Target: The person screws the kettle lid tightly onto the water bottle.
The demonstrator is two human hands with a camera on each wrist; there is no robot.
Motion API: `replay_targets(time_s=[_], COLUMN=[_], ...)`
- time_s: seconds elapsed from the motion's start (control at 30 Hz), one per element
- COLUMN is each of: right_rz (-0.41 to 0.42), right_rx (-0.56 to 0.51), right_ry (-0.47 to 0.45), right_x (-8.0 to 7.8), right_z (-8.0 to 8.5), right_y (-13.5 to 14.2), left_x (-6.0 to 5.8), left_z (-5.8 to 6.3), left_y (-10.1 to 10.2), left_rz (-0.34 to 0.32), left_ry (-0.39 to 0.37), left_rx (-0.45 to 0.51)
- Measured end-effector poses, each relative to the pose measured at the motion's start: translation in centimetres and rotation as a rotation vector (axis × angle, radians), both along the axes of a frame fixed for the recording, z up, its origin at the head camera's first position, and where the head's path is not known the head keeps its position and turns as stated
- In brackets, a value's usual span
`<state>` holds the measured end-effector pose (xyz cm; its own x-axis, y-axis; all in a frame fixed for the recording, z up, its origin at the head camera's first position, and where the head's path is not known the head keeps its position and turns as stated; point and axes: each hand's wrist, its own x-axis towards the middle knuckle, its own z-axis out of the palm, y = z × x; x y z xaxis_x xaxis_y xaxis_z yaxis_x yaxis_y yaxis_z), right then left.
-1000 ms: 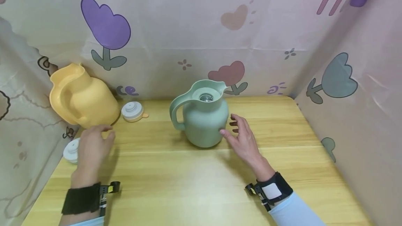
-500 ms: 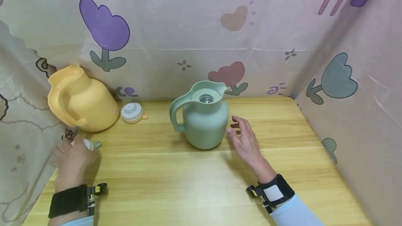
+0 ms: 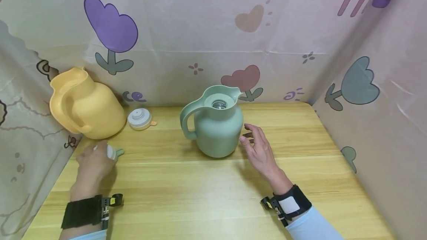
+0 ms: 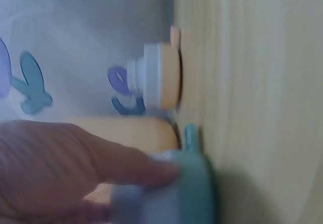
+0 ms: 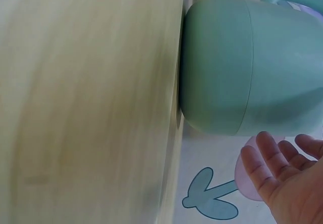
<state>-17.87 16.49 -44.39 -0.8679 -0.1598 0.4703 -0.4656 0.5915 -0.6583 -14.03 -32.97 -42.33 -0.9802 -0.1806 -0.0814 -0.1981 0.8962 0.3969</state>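
Observation:
My left hand [image 3: 95,164] grips a white-and-green lid [image 3: 111,152] near the table's left edge; the hand hides much of it. In the left wrist view the thumb lies along the white part of the lid [image 4: 194,188], above its green base and small tab. A green thermos jug [image 3: 218,130] stands upright mid-table, its top uncovered, handle to the left and spout to the right. Just right of the jug, my right hand [image 3: 260,151] hovers with relaxed, slightly bent fingers. In the right wrist view the fingers [image 5: 270,153] are beside the jug's body, holding nothing.
A yellow thermos jug [image 3: 96,110] stands at the back left, beyond my left hand. Beside it lies a white-and-yellow lid [image 3: 139,119] with a small tab. A printed cloth [image 3: 200,17] hangs behind and along both sides of the wooden table [image 3: 200,199].
My left hand reached left and down to the white-and-green lid, took hold of it, and has shifted it slightly right. My right hand and the green jug have barely moved.

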Motion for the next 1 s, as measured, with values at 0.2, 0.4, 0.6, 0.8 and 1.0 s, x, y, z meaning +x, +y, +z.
replay_targets(time_s=[0.2,0.4,0.6,0.8,1.0], right_rz=[-0.012,-0.010,-0.016,-0.004,0.013], right_rx=[0.003,0.013,0.024,0.013,-0.032], right_ry=[0.001,-0.002,-0.012,0.009,0.072], right_x=[0.1,0.1,0.3,0.5,1.1], right_z=[-0.1,0.0,0.2,0.6,1.9], right_y=[0.0,0.0,-0.2,-0.3,-0.7], left_x=[-0.7,-1.4,-1.4,-0.8,0.5], left_z=[0.6,1.1,1.9,3.4,6.3], left_y=[3.2,6.5,9.3,11.4,13.4], left_rz=[-0.084,-0.212,-0.268,-0.346,-0.511], left_ry=[-0.078,-0.132,-0.154,-0.154,-0.091], left_rx=[-0.008,-0.012,0.056,0.147,0.312])
